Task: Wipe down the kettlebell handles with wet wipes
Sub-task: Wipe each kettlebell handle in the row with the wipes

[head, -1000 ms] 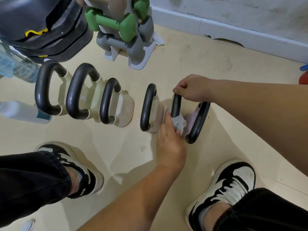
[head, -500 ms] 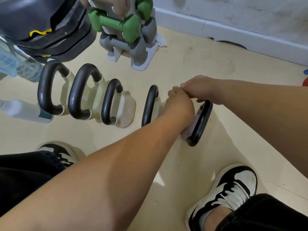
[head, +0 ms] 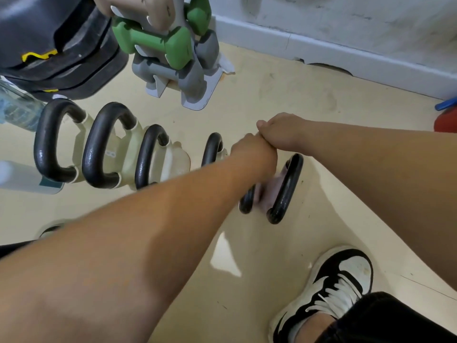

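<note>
Where the pale yellow vinyl floor (head: pixel 284 95) meets the white skirting board (head: pixel 346 53) along its far edge, a stack of black rubber weight plates (head: pixel 49 40) with yellow markings fills the far-left corner. Just beside it stands a grey plastic dumbbell rack (head: pixel 197 92) carrying green and grey dumbbells.

In front of the plates, a row of four cream kettlebells (head: pixel 89 149) with black loop handles runs across the left part of the floor. The fourth stands a little apart from the other three. Next in line, near the middle of the floor, a pink kettlebell (head: pixel 272 191) shows blurred between two black loops; whether that is one bell or two cannot be told.

A black-and-white lace-up sneaker (head: pixel 346 276) rests near the floor's near edge on the right. At the left edge are a clear water bottle (head: pixel 19 112) behind the row and a white bottle with a teal label (head: pixel 22 177) in front of it.

Both hands meet, touching, over the top of the left loop handle (head: pixel 247 204) of the pink kettlebell. The right hand (head: pixel 282 132) is curled over that handle's top, thumb uppermost. The left hand (head: pixel 254 152), its arm crossing from the near-left corner, shows only its back. Its fingers are hidden, so what it holds cannot be told.
</note>
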`<state>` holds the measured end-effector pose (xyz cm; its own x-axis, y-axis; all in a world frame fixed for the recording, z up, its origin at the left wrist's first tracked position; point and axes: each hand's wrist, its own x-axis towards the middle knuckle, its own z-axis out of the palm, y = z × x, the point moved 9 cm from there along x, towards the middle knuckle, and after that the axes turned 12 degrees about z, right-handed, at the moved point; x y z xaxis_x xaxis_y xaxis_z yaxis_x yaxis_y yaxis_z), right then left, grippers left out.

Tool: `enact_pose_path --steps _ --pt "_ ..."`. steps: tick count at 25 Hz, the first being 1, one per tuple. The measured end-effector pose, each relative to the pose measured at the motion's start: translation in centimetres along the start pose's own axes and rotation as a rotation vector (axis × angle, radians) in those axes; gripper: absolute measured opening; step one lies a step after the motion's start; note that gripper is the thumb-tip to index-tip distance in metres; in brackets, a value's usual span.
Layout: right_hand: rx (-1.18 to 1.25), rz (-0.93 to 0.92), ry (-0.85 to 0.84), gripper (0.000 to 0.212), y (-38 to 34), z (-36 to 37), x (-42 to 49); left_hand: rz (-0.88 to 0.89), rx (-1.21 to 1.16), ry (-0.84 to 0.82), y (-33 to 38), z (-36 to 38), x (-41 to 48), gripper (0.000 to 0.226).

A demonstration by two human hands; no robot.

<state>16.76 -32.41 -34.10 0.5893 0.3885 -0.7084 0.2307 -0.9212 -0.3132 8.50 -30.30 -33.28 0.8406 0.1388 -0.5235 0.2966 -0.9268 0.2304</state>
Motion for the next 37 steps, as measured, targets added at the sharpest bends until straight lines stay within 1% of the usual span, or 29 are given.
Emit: enact_pose_path --steps 1,2,4,6,7,10,11,13,14,15,16,17,18,19,20,21,22,23,24,26,27,29,31,33,34,35,37 --pt "0.013 0.016 0.019 0.062 0.1 -0.3 0.1 -0.022 -0.045 -0.055 -0.2 -0.5 0.8 0.018" --pt "0.02 0.028 0.029 0.064 0.1 -0.5 0.1 -0.035 -0.014 -0.104 -0.3 -0.8 1.2 0.015" --pt "0.027 0.057 0.004 0.067 0.7 -0.6 0.3 0.006 0.079 -0.115 0.0 -0.3 0.7 0.011" --pt "0.008 0.079 -0.034 0.068 1.3 -0.3 0.2 0.094 0.236 -0.031 1.1 1.2 -0.9 0.033" --pt "-0.011 0.084 -0.048 0.07 1.5 0.0 0.1 0.157 0.314 0.034 1.7 2.1 -2.2 0.04" --pt "-0.061 0.064 -0.091 0.074 1.5 0.9 -0.4 0.406 0.402 0.265 3.3 5.8 -7.5 0.043" --pt "-0.074 0.059 -0.1 0.074 1.5 1.1 -0.5 0.46 0.454 0.287 3.5 7.1 -9.4 0.045" --pt "-0.098 0.056 -0.098 0.075 1.4 1.0 -0.8 0.491 0.556 0.156 3.1 9.9 -11.4 0.054" --pt "-0.105 0.052 -0.093 0.076 1.3 0.9 -0.8 0.511 0.576 0.102 2.8 10.5 -11.3 0.053" --pt "-0.106 0.05 -0.089 0.076 1.2 0.8 -0.8 0.535 0.575 0.067 2.8 9.8 -10.8 0.046" --pt "-0.11 0.047 -0.083 0.075 1.2 0.7 -0.7 0.577 0.568 0.086 2.9 8.5 -9.7 0.035" --pt "-0.114 0.044 -0.079 0.075 1.1 0.7 -0.7 0.596 0.512 0.112 3.1 6.4 -8.4 0.027" --pt "-0.118 0.04 -0.074 0.073 1.1 0.6 -0.6 0.565 0.419 0.081 2.8 4.4 -6.5 0.025" --pt "-0.119 0.036 -0.073 0.07 1.1 0.5 -0.6 0.458 0.288 0.043 1.9 2.7 -4.3 0.029" --pt "-0.112 0.029 -0.075 0.068 1.0 0.4 -0.6 0.333 0.123 0.067 0.9 1.2 -2.5 0.04" --pt "-0.095 0.022 -0.083 0.066 0.9 0.3 -0.6 0.204 -0.06 0.049 -0.2 0.8 -1.3 0.049" --pt "-0.074 0.017 -0.094 0.065 0.8 0.3 -0.6 0.134 -0.212 0.063 -0.5 0.8 -0.8 0.057" --pt "-0.055 0.017 -0.103 0.065 0.9 0.2 -0.6 0.11 -0.318 0.143 -0.3 0.9 -1.0 0.06" --pt "-0.046 0.017 -0.105 0.065 0.9 0.3 -0.7 0.099 -0.347 0.25 -0.1 1.3 -1.7 0.061" --pt "-0.064 0.005 -0.119 0.059 0.7 0.9 -0.9 0.051 -0.275 0.467 0.2 2.9 -5.0 0.065" --pt "-0.095 -0.016 -0.132 0.055 0.5 1.3 -1.1 0.016 -0.28 0.551 0.3 4.0 -7.0 0.067" --pt "-0.182 -0.083 -0.132 0.051 -0.3 1.7 -1.7 0.01 -0.393 0.659 0.7 6.8 -10.3 0.067" --pt "-0.255 -0.128 -0.103 0.054 -0.7 1.7 -2.0 0.045 -0.461 0.767 0.8 8.4 -12.5 0.057" --pt "-0.293 -0.15 -0.09 0.055 -0.9 1.6 -2.0 0.017 -0.579 0.798 -0.1 8.0 -12.8 0.038" --pt "-0.303 -0.158 -0.091 0.055 -1.0 1.7 -1.9 -0.015 -0.659 0.785 -0.8 7.1 -12.2 0.029" --pt "-0.306 -0.159 -0.091 0.055 -1.0 1.8 -1.8 -0.044 -0.718 0.747 -1.2 6.0 -11.1 0.025" --pt "-0.3 -0.152 -0.099 0.056 -0.9 1.7 -1.8 -0.098 -0.788 0.612 -2.0 4.3 -7.5 0.035"
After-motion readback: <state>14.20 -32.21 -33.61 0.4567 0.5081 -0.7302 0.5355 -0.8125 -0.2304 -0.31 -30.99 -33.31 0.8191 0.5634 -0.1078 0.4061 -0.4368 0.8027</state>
